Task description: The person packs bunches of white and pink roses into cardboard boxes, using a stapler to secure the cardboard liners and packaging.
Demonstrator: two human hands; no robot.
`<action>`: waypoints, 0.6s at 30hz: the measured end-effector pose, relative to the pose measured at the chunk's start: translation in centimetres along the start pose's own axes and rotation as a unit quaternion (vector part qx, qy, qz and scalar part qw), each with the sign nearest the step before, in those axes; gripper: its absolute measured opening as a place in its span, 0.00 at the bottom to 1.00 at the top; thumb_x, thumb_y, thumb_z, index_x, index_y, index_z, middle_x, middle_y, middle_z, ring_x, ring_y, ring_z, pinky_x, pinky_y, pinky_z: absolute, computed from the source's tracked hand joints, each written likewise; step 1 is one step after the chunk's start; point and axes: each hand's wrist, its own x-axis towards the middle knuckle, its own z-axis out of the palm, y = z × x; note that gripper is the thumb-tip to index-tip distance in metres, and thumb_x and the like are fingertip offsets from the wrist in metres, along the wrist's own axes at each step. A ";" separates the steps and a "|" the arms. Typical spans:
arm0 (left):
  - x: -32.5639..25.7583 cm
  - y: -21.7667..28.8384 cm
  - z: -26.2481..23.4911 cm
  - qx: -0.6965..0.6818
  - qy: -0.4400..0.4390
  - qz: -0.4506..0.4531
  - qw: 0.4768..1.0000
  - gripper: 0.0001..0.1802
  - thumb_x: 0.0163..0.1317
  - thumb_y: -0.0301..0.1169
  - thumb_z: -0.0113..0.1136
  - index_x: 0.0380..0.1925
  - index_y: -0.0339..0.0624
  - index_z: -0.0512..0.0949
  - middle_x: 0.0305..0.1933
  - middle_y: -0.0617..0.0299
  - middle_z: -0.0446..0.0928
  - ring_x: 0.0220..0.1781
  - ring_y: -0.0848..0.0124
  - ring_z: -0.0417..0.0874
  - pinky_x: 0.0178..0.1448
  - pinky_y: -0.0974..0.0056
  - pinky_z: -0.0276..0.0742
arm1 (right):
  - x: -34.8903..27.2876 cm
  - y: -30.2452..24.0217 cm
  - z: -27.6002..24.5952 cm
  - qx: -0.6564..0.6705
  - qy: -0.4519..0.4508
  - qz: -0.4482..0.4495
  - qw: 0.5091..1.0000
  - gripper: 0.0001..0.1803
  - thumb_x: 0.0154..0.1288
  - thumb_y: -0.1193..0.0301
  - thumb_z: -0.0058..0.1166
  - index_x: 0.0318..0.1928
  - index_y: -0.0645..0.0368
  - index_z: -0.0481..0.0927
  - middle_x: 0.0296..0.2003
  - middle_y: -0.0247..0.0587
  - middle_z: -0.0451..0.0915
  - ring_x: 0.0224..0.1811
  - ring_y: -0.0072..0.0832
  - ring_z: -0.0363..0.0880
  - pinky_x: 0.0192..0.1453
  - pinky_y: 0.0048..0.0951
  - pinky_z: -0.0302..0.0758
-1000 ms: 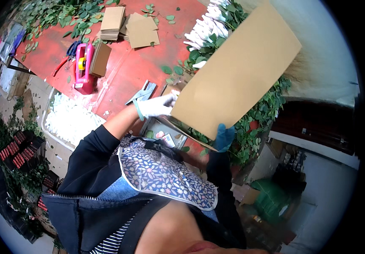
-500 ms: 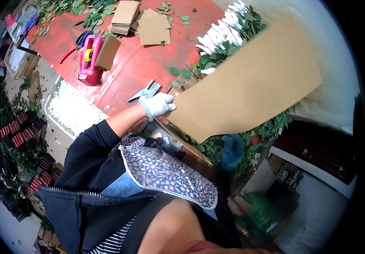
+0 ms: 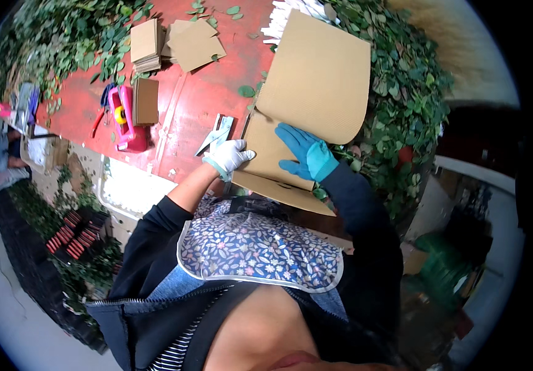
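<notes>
A large brown corrugated cardboard sheet (image 3: 319, 74) lies folded open before me on the red table, its far flap raised and its near flap bent up towards my apron. My left hand (image 3: 230, 156), in a white glove, has its fingers curled at the sheet's left edge and appears to grip it. Flat on the sheet's middle panel rests my right hand (image 3: 303, 150) in a blue glove, fingers stretched out and thumb apart. Just beyond my left hand lies a grey metal hand tool with two handles (image 3: 217, 134).
A pink tape dispenser (image 3: 131, 135) stands beside a block of brown cards (image 3: 146, 102). Farther back are stacked cardboard squares (image 3: 148, 43). Leafy stems (image 3: 396, 74) crowd the right side, beside white-wrapped bundles (image 3: 285, 18). A white bin (image 3: 130, 188) stands left of the table.
The cardboard sheet has come down from a raised, tilted position onto the table and is folded open. My right hand has moved up from below it onto its middle panel.
</notes>
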 end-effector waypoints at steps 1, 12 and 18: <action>0.1 -0.4 0.4 -0.006 0.018 0.004 1.000 0.24 0.61 0.53 0.61 0.33 0.40 0.80 0.29 0.50 0.80 0.32 0.59 0.80 0.39 0.57 0.73 | 0.3 0.6 0.7 -0.006 -0.003 -0.004 1.000 0.44 0.56 0.54 0.61 0.69 0.61 0.60 0.66 0.54 0.63 0.67 0.50 0.64 0.70 0.46 0.61; 1.1 -0.1 -4.8 0.166 -0.084 -0.072 0.980 0.24 0.53 0.55 0.63 0.36 0.45 0.81 0.39 0.45 0.81 0.44 0.52 0.82 0.49 0.53 0.75 | 0.5 0.7 4.7 -0.030 -0.039 0.011 0.999 0.49 0.53 0.50 0.63 0.70 0.60 0.58 0.70 0.53 0.57 0.73 0.47 0.54 0.75 0.45 0.51; 7.2 -2.5 -18.2 0.215 0.433 0.038 0.875 0.24 0.54 0.47 0.67 0.40 0.38 0.77 0.38 0.48 0.79 0.42 0.52 0.81 0.47 0.54 0.77 | 0.3 0.9 5.1 -0.039 -0.052 0.029 0.997 0.50 0.52 0.50 0.62 0.70 0.60 0.56 0.71 0.52 0.55 0.73 0.45 0.53 0.75 0.45 0.50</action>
